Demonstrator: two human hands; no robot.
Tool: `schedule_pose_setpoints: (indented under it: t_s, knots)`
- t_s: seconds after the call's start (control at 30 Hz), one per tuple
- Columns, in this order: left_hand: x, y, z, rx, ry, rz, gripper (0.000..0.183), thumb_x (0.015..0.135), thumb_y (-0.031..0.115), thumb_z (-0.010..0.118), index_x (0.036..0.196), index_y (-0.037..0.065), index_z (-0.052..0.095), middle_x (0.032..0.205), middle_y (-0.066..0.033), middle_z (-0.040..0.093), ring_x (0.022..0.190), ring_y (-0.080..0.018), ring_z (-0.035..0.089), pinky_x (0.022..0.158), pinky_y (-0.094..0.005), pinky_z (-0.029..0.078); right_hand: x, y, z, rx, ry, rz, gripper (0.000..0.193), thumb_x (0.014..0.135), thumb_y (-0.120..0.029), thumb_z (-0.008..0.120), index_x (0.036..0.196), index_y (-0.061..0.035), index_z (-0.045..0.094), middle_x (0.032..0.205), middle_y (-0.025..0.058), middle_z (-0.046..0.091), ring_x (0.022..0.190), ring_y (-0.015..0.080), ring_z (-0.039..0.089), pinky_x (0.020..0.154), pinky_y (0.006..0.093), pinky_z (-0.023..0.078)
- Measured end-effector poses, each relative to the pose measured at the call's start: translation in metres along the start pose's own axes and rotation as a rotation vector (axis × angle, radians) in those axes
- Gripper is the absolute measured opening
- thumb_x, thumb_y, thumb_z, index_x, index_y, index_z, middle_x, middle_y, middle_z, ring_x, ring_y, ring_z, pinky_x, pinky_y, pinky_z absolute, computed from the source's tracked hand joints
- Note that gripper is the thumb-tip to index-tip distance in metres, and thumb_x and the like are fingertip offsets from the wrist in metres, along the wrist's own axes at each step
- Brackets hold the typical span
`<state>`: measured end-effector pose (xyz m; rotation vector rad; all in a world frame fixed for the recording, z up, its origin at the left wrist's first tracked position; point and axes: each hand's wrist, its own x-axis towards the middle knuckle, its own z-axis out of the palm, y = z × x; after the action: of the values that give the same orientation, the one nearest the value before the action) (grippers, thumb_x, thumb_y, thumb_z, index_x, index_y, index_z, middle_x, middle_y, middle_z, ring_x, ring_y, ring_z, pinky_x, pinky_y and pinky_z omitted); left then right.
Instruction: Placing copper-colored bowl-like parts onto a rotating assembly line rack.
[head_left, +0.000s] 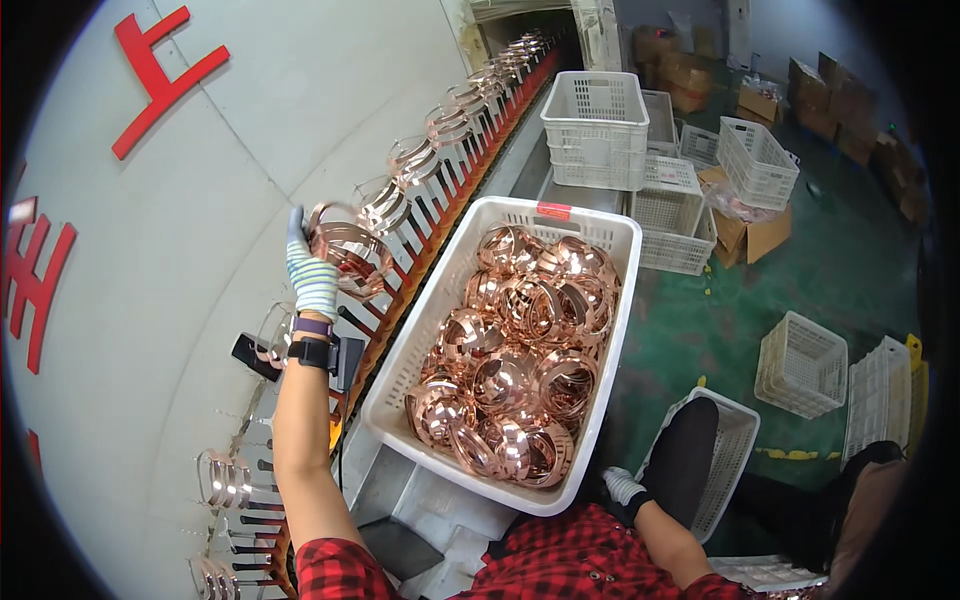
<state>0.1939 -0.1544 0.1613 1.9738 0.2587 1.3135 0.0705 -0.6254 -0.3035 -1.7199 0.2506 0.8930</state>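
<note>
My left hand (314, 280), in a striped glove, is raised at the conveyor with its fingers around a shiny copper-coloured ring piece (352, 262) made of several metal bands. A dark strap and a small box sit on that wrist. To its right, a white plastic crate (400, 395) holds a heap of similar copper-coloured ring pieces (505, 380). My right hand (624, 487), gloved too, is low beside my dark-trousered leg (683, 450), just off the crate's near right corner. Its fingers look loosely extended, and no object shows in them.
A line of upright holders (425, 215) bearing ring pieces runs along the curved pale wall (250, 120). Stacked white crates (596, 130) stand beyond the full one. More crates (800, 365) and cardboard boxes (755, 230) lie on the green floor. A person's dark-clothed leg (800, 515) shows at lower right.
</note>
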Motion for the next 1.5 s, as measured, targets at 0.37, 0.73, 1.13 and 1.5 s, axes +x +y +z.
schedule_pose_setpoints:
  t_s: [0.37, 0.73, 1.13, 1.5]
  knots:
    - [0.003, -0.063, 0.114, -0.858, -0.27, -0.442, 0.028, 0.085, 0.017, 0.046, 0.108, 0.002, 0.051, 0.101, -0.008, 0.058, 0.085, -0.0174, 0.057, 0.068, -0.0264, 0.048, -0.004, -0.001, 0.002, -0.026, 0.06, -0.066, 0.031, 0.08, -0.021, 0.045, 0.101, -0.0013, 0.056, 0.087, 0.0109, 0.06, 0.074, 0.021, 0.056, 0.068, 0.0305, 0.044]
    - [0.107, -0.178, 0.137, -1.095, -0.31, -0.904, 0.064, 0.081, 0.055, 0.038, 0.12, 0.006, 0.041, 0.108, -0.015, 0.053, 0.096, -0.0335, 0.053, 0.079, -0.0465, 0.047, -0.002, 0.003, 0.007, -0.127, 0.006, -0.006, 0.023, 0.079, -0.024, 0.047, 0.08, -0.0033, 0.057, 0.061, 0.0101, 0.053, 0.057, 0.0229, 0.051, 0.054, 0.0337, 0.041]
    - [0.065, -0.065, 0.067, -0.056, -0.003, -0.514, 0.042, 0.071, 0.008, 0.06, 0.11, 0.0, 0.048, 0.098, -0.0125, 0.058, 0.087, -0.0209, 0.057, 0.075, -0.0279, 0.046, 0.011, 0.017, 0.006, 0.06, -0.025, 0.033, 0.026, 0.081, -0.023, 0.046, 0.097, -0.004, 0.057, 0.068, 0.0069, 0.054, 0.057, 0.018, 0.048, 0.054, 0.0313, 0.041]
    - [-0.032, 0.008, 0.149, -1.062, -1.037, -0.829, 0.022, 0.085, 0.027, 0.046, 0.092, 0.007, 0.053, 0.079, -0.0046, 0.056, 0.07, -0.0169, 0.055, 0.061, -0.0337, 0.048, 0.007, 0.024, 0.001, 0.177, 0.017, 0.02, 0.027, 0.082, -0.021, 0.047, 0.101, -0.0049, 0.057, 0.079, 0.0071, 0.059, 0.065, 0.0178, 0.055, 0.056, 0.0316, 0.044]
